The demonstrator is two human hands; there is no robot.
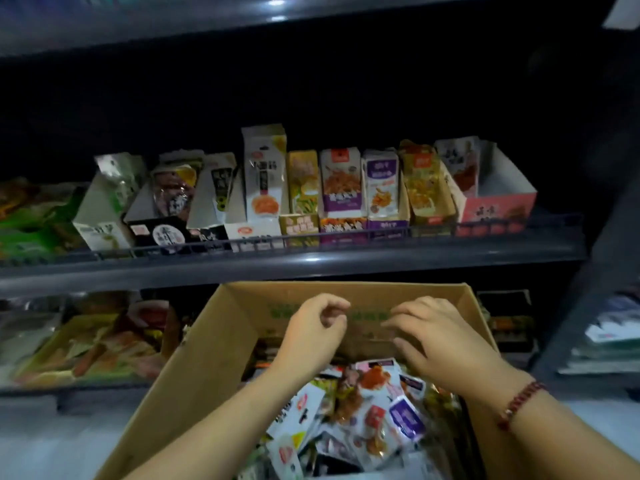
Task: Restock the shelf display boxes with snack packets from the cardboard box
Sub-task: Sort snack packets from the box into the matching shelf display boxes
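An open cardboard box [194, 368] stands in front of the shelves, with a heap of mixed snack packets [367, 410] inside. Both my hands hover over its far end. My left hand [313, 329] has its fingers loosely curled toward the thumb and holds nothing. My right hand [433, 337], with a red bead bracelet at the wrist, has its fingers spread downward near the box's inner far wall, also holding nothing. On the shelf above stands a row of display boxes [301, 230] with upright packets. The pink display box [498, 209] at the right end is mostly hollow.
A wire rail [346, 237] runs along the front of the middle shelf [311, 265]. Green bags [31, 216] lie at its left. The lower shelf holds a flat tray of snacks [86, 348] to the left of the box. Stacked goods [602, 344] sit at the right.
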